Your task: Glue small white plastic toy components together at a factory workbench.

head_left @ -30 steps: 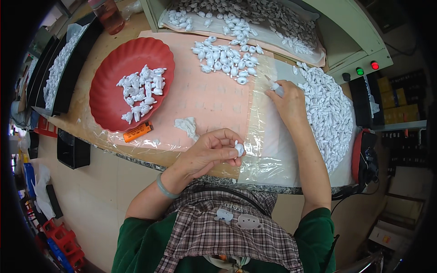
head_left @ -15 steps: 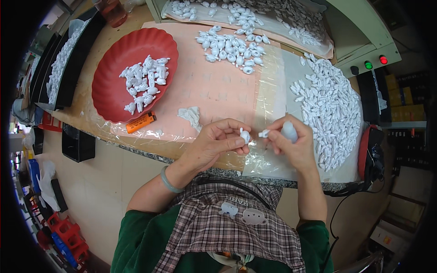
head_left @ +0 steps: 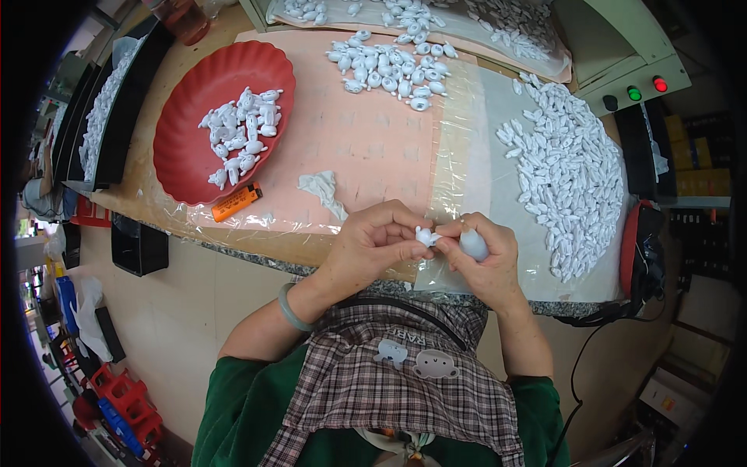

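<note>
My left hand (head_left: 372, 243) pinches a small white rounded plastic figure piece (head_left: 424, 236) between thumb and fingers, above the table's near edge. Against it, the fingertips of my right hand (head_left: 494, 265) press a second small white piece, mostly hidden by the fingers. A small translucent squeeze bottle (head_left: 473, 245) with a thin nozzle is tucked in the same right hand. Assembled white figures (head_left: 247, 128) lie in the red scalloped bowl (head_left: 175, 148) at the left. Loose white rounded pieces (head_left: 389, 70) lie at the back, and a large pile of elongated white pieces (head_left: 572, 183) spreads on the right.
An orange lighter (head_left: 236, 202) rests beside the bowl, and a crumpled white tissue (head_left: 323, 193) lies on the pink sheet (head_left: 366, 156). A greenish metal cabinet (head_left: 646, 54) with lit buttons borders the back right. Black trays (head_left: 128, 109) of white parts stand at the left.
My right hand has moved left, bringing its small white piece against the rounded one in my left hand. The bottle has come with it, its nozzle now showing upward.
</note>
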Motion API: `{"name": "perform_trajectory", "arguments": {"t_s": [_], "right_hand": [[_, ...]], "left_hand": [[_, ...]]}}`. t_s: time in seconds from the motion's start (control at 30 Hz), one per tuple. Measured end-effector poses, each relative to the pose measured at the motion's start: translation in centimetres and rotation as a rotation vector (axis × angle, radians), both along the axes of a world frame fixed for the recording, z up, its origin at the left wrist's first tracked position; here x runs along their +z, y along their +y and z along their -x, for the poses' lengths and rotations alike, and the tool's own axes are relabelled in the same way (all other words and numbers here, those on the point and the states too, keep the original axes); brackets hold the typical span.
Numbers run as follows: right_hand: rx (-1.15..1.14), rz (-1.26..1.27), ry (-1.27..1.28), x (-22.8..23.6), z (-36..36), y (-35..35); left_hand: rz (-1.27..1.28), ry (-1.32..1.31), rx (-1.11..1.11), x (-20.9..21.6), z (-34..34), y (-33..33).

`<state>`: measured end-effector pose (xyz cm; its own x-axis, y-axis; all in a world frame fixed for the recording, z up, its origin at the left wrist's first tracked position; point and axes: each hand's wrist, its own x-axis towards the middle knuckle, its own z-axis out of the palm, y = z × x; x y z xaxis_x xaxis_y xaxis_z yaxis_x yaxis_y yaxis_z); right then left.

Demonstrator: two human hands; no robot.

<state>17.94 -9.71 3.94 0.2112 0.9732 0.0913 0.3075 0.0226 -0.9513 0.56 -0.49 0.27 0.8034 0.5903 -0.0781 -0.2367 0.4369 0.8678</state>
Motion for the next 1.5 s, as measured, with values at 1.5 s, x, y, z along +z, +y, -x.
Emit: {"name": "perform_trajectory", "arguments": {"t_s": [1.5], "right_hand": [[0.074, -0.433, -0.285, -2.7, 0.3, -0.4]], "left_hand": [[-0.404, 0.123, -0.017, 0.3, 0.5, 0.4]]}}
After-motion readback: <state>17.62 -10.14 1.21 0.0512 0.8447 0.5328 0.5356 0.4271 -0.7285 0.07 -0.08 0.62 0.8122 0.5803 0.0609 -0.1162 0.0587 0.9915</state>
